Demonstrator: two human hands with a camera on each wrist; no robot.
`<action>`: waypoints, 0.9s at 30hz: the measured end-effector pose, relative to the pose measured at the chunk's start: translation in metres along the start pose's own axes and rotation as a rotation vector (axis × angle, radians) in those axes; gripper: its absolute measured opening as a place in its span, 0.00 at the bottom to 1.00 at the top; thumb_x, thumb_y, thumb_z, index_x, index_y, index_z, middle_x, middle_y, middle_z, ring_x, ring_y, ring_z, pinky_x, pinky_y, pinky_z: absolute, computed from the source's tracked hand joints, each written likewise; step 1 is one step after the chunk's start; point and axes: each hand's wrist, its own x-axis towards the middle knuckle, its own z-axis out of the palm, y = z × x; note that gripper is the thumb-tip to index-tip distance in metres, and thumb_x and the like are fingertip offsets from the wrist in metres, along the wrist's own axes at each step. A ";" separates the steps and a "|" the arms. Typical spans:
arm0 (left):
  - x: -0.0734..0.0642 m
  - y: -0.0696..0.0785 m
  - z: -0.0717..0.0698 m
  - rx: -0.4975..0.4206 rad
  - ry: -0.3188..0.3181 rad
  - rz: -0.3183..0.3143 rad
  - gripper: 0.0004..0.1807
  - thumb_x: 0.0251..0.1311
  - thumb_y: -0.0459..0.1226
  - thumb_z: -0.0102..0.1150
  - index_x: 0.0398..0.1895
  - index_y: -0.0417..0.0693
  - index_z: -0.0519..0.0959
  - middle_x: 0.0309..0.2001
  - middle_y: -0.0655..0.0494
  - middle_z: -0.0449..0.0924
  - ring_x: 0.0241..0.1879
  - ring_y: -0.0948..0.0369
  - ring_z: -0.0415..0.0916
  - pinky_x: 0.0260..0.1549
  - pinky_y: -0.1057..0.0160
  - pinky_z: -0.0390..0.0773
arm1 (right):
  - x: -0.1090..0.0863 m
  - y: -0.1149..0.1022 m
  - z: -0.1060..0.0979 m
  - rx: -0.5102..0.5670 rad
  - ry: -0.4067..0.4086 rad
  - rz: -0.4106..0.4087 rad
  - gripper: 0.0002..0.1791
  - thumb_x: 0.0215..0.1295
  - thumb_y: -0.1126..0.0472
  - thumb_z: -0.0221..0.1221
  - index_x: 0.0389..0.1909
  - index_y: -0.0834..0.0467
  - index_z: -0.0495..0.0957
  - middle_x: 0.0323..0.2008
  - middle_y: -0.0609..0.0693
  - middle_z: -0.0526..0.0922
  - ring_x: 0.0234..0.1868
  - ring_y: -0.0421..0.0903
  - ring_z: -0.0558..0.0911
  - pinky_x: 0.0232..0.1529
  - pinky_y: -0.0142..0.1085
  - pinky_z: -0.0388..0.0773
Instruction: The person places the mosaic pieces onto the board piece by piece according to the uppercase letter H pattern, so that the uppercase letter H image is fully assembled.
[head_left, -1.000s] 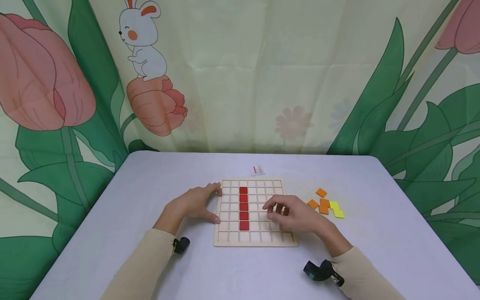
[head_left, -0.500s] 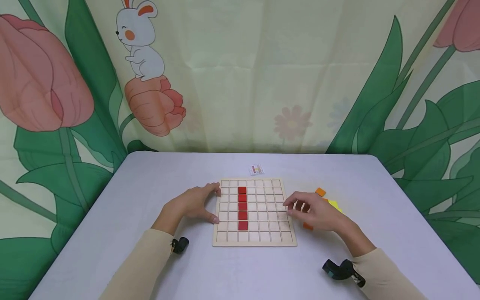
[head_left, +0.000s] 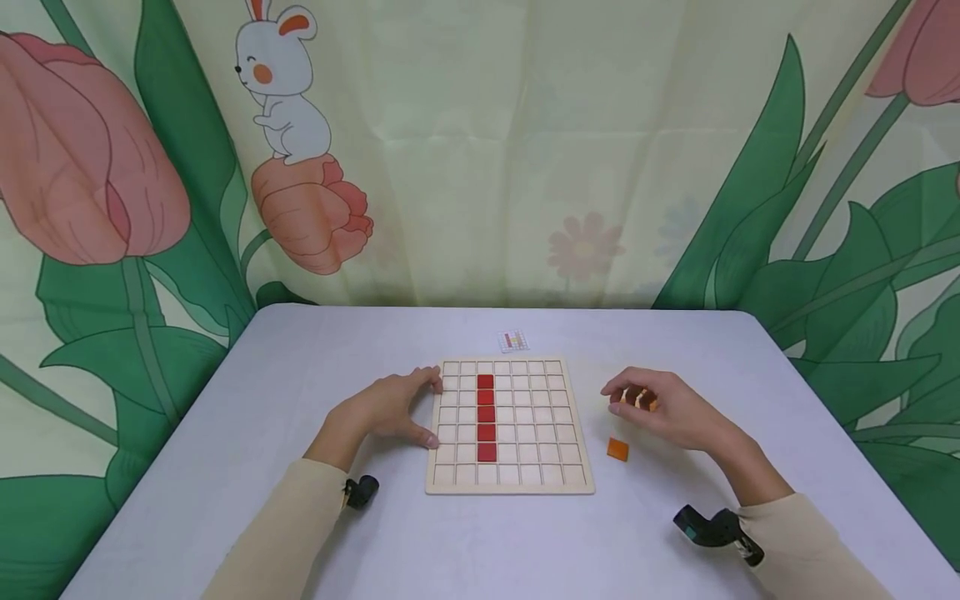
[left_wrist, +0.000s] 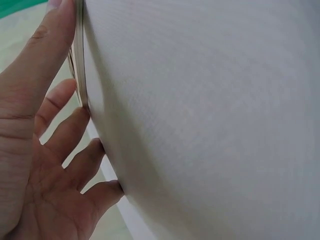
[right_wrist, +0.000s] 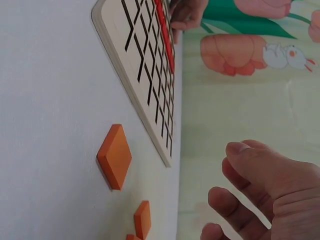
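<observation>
Clear tabletop (head_left: pixel 487 550) at 6 o'clock of grid board (head_left: pixel 534 475). Left hand (head_left: pixel 386 406) blocks 9; right hand (head_left: pixel 671 408), 3. Loose orange tile (head_left: pixel 617 450) toward 4; small card (head_left: pixel 513 341) at 12.

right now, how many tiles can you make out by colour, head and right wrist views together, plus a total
Red tiles: 5, in one column on the board
Orange tiles: 3 in the right wrist view; the right hand may hide more
Total: 8 made out
</observation>
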 end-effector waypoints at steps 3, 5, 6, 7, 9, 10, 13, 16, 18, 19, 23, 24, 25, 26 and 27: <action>-0.001 0.001 -0.001 -0.005 0.002 0.009 0.46 0.35 0.56 0.86 0.60 0.66 0.71 0.78 0.55 0.63 0.74 0.49 0.64 0.70 0.43 0.66 | -0.001 0.005 -0.005 -0.026 0.021 -0.006 0.10 0.66 0.63 0.69 0.46 0.49 0.84 0.36 0.37 0.83 0.36 0.38 0.79 0.37 0.33 0.79; -0.001 0.001 -0.002 -0.007 0.001 0.011 0.45 0.35 0.56 0.86 0.60 0.66 0.71 0.77 0.55 0.63 0.74 0.49 0.64 0.70 0.43 0.66 | -0.002 0.007 -0.009 -0.040 0.026 -0.017 0.12 0.65 0.65 0.69 0.46 0.48 0.83 0.35 0.38 0.84 0.36 0.37 0.78 0.37 0.34 0.79; -0.001 0.001 -0.002 -0.008 0.001 0.012 0.45 0.35 0.56 0.86 0.60 0.66 0.71 0.77 0.55 0.63 0.73 0.49 0.65 0.70 0.43 0.67 | -0.003 0.008 -0.010 -0.044 0.028 -0.021 0.12 0.65 0.66 0.69 0.46 0.48 0.83 0.35 0.39 0.84 0.36 0.37 0.78 0.37 0.34 0.80; -0.002 0.001 -0.002 -0.010 0.001 0.014 0.45 0.36 0.56 0.86 0.60 0.66 0.71 0.77 0.55 0.64 0.73 0.49 0.65 0.70 0.43 0.67 | -0.003 0.009 -0.011 -0.051 0.031 -0.026 0.13 0.65 0.66 0.69 0.45 0.47 0.83 0.35 0.38 0.84 0.37 0.37 0.78 0.37 0.34 0.80; -0.001 0.001 -0.001 -0.009 0.003 0.017 0.45 0.36 0.56 0.86 0.59 0.66 0.71 0.77 0.55 0.64 0.72 0.49 0.66 0.69 0.43 0.67 | -0.004 0.010 -0.013 -0.065 0.035 -0.027 0.13 0.64 0.67 0.69 0.45 0.47 0.83 0.36 0.38 0.84 0.38 0.37 0.78 0.37 0.33 0.80; -0.001 0.001 -0.001 -0.010 0.002 0.018 0.45 0.36 0.56 0.86 0.59 0.66 0.71 0.77 0.55 0.64 0.72 0.49 0.66 0.69 0.43 0.67 | -0.005 0.011 -0.014 -0.073 0.038 -0.023 0.13 0.64 0.67 0.69 0.45 0.48 0.83 0.36 0.38 0.84 0.38 0.37 0.78 0.37 0.33 0.79; -0.001 0.001 0.000 -0.013 0.001 0.022 0.44 0.36 0.56 0.86 0.59 0.66 0.71 0.77 0.55 0.63 0.72 0.49 0.66 0.69 0.43 0.68 | -0.009 0.014 -0.015 -0.103 0.051 0.001 0.11 0.64 0.66 0.69 0.45 0.50 0.84 0.38 0.37 0.83 0.39 0.37 0.77 0.38 0.33 0.79; -0.001 0.000 0.000 -0.016 -0.002 0.025 0.44 0.36 0.56 0.86 0.59 0.66 0.71 0.77 0.55 0.63 0.72 0.50 0.66 0.69 0.43 0.68 | -0.014 0.018 -0.017 -0.124 0.061 0.023 0.10 0.64 0.65 0.70 0.45 0.53 0.84 0.39 0.38 0.83 0.40 0.37 0.77 0.38 0.33 0.78; 0.000 0.000 0.000 -0.017 -0.002 0.028 0.45 0.35 0.56 0.86 0.59 0.66 0.71 0.77 0.55 0.63 0.71 0.50 0.66 0.69 0.43 0.68 | -0.019 0.021 -0.018 -0.136 0.068 0.035 0.10 0.64 0.63 0.70 0.46 0.52 0.84 0.40 0.40 0.84 0.40 0.37 0.77 0.38 0.33 0.78; 0.000 0.000 0.000 -0.015 -0.001 0.030 0.45 0.36 0.56 0.86 0.59 0.66 0.71 0.77 0.55 0.64 0.71 0.50 0.67 0.69 0.44 0.68 | -0.021 0.023 -0.019 -0.140 0.072 0.038 0.11 0.64 0.62 0.70 0.46 0.52 0.84 0.40 0.41 0.84 0.41 0.37 0.77 0.38 0.33 0.79; -0.001 -0.001 -0.001 -0.003 0.001 0.046 0.45 0.36 0.57 0.85 0.59 0.66 0.71 0.77 0.57 0.63 0.69 0.51 0.69 0.68 0.46 0.69 | -0.030 0.029 -0.023 -0.157 0.084 0.063 0.12 0.63 0.61 0.72 0.46 0.52 0.84 0.41 0.45 0.84 0.41 0.40 0.77 0.38 0.32 0.79; -0.001 -0.002 -0.001 0.000 0.001 0.051 0.44 0.36 0.57 0.85 0.59 0.66 0.71 0.77 0.58 0.63 0.69 0.51 0.69 0.67 0.46 0.69 | -0.033 0.030 -0.024 -0.161 0.083 0.073 0.13 0.63 0.61 0.72 0.47 0.53 0.84 0.42 0.46 0.84 0.41 0.41 0.77 0.38 0.32 0.79; -0.001 -0.003 -0.002 0.002 0.000 0.052 0.44 0.36 0.57 0.85 0.59 0.66 0.71 0.77 0.58 0.63 0.68 0.51 0.70 0.67 0.46 0.70 | -0.035 0.031 -0.025 -0.165 0.082 0.084 0.13 0.63 0.60 0.72 0.47 0.53 0.83 0.42 0.46 0.84 0.41 0.43 0.78 0.38 0.32 0.79; -0.001 -0.003 -0.002 0.002 0.001 0.052 0.44 0.36 0.58 0.85 0.59 0.66 0.71 0.77 0.58 0.63 0.68 0.51 0.70 0.67 0.46 0.70 | -0.037 0.032 -0.026 -0.167 0.081 0.098 0.14 0.62 0.60 0.72 0.48 0.53 0.83 0.43 0.47 0.84 0.42 0.44 0.78 0.38 0.33 0.79; -0.001 -0.003 -0.002 0.001 0.001 0.052 0.44 0.36 0.58 0.85 0.58 0.66 0.71 0.77 0.58 0.63 0.68 0.51 0.70 0.67 0.46 0.70 | -0.039 0.033 -0.028 -0.167 0.078 0.111 0.15 0.62 0.59 0.73 0.49 0.54 0.83 0.44 0.48 0.84 0.42 0.45 0.78 0.39 0.33 0.79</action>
